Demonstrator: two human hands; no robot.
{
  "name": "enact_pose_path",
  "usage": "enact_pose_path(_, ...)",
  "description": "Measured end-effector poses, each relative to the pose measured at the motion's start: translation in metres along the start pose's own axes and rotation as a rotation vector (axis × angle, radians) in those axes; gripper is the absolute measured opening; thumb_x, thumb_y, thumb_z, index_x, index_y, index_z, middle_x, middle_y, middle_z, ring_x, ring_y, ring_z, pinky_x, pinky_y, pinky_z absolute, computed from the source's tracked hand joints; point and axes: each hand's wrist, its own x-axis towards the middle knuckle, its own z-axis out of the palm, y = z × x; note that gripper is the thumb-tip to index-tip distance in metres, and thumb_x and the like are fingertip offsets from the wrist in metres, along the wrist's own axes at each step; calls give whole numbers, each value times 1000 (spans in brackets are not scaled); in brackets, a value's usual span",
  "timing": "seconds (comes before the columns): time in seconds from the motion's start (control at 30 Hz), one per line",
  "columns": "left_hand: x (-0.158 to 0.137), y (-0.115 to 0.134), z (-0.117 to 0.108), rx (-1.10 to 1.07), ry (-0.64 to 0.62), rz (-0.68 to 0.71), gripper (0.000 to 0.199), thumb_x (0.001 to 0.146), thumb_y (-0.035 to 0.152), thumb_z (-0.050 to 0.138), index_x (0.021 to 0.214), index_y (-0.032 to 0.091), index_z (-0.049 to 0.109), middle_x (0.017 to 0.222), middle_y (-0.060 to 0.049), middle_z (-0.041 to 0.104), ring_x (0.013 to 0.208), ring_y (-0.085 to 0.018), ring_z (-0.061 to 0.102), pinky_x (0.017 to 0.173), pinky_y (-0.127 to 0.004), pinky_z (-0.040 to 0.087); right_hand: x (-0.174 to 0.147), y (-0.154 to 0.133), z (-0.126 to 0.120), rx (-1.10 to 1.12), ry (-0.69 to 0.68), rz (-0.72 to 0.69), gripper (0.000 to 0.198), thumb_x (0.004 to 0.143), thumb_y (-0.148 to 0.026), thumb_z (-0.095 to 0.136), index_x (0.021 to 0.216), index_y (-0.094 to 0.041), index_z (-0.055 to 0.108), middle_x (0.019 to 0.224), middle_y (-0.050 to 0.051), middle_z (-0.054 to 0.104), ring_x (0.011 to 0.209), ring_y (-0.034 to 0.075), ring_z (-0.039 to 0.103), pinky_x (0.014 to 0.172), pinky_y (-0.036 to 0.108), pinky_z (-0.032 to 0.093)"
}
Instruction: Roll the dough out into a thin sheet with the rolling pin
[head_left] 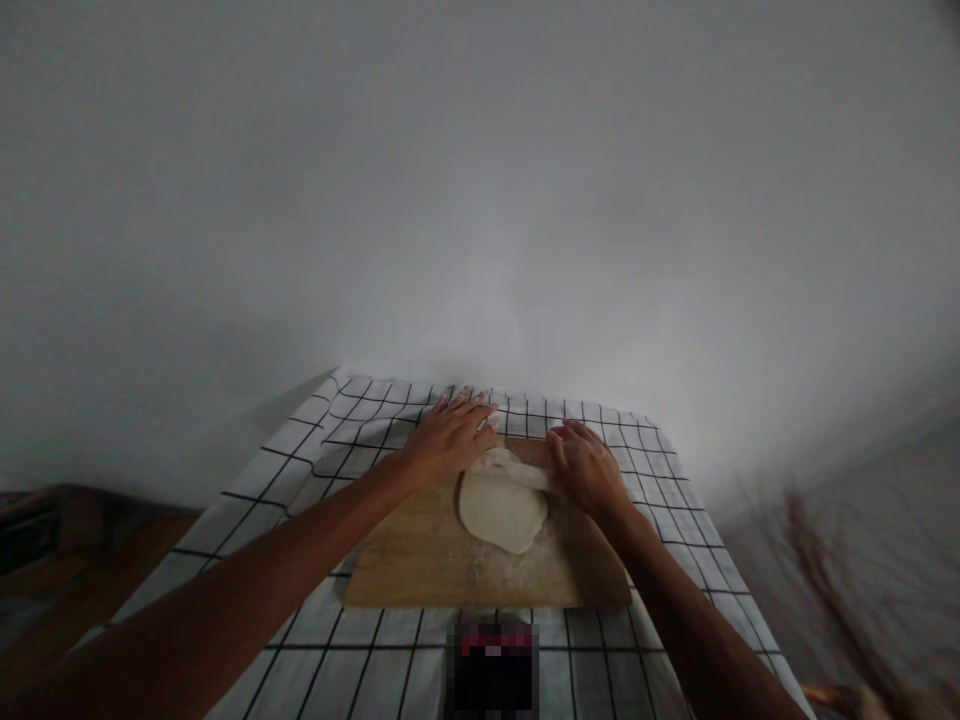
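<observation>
A pale, flattened sheet of dough (pixel 502 515) lies on a wooden board (pixel 405 565), with flour dusted around its near edge. Across the dough's far part lies a light rolling pin (pixel 521 473), its ends covered by my hands. My left hand (pixel 451 432) rests at the pin's left end, palm down, fingers stretched out and spread toward the wall. At the right end, my right hand (pixel 586 462) is closed over the pin with its fingers curled. Part of the dough's far side is hidden beneath the pin.
Under the board, a white cloth with black grid lines (pixel 360 425) covers the table. A plain pale wall (pixel 480 200) rises right behind it. Blurred dry twigs (pixel 825 590) stand at the right. Dark items (pixel 52 545) are at the lower left, and a pixelated patch (pixel 493 668) covers the near edge.
</observation>
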Motion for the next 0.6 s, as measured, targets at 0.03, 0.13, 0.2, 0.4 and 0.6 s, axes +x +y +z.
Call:
enact_pose_path(0.03,2,-1,1,-1,-2,-5,46,106,38,39,144,20,58,154,-13,54,149,-32,41,120,-58,33,3,2,1,11,-20,-8,38,110,-33,36,120,-19,70,138,12,67,139,23,53,114,42,43)
enact_pose_path(0.13,-1,-1,0,-3,-18,-15,48,106,37,37,147,20,55,156,-11,52,151,-32,38,120,-57,33,-4,0,3,7,-39,-13,39,110,-31,36,125,-17,68,141,14,64,140,23,52,115,42,42)
enact_pose_path(0.2,-12,4,-4,-5,-25,-8,48,106,37,37,148,21,54,157,-10,50,151,-32,38,121,-56,32,-19,-9,0,-26,-22,-20,39,109,-33,36,127,-19,68,147,13,60,143,26,48,116,47,40)
enact_pose_path(0.4,-57,24,-25,-14,0,32,47,105,30,37,148,21,55,157,-8,51,152,-30,37,125,-55,25,-70,-40,-15,-66,-40,-88,38,110,-34,35,136,-25,62,153,6,56,146,27,45,119,54,35)
enact_pose_path(0.6,-103,35,-36,-26,50,76,50,107,30,33,153,16,47,159,-10,47,152,-27,35,128,-51,25,-109,-58,-22,-18,-40,-120,39,109,-33,42,144,-24,56,155,4,54,145,25,47,119,48,37)
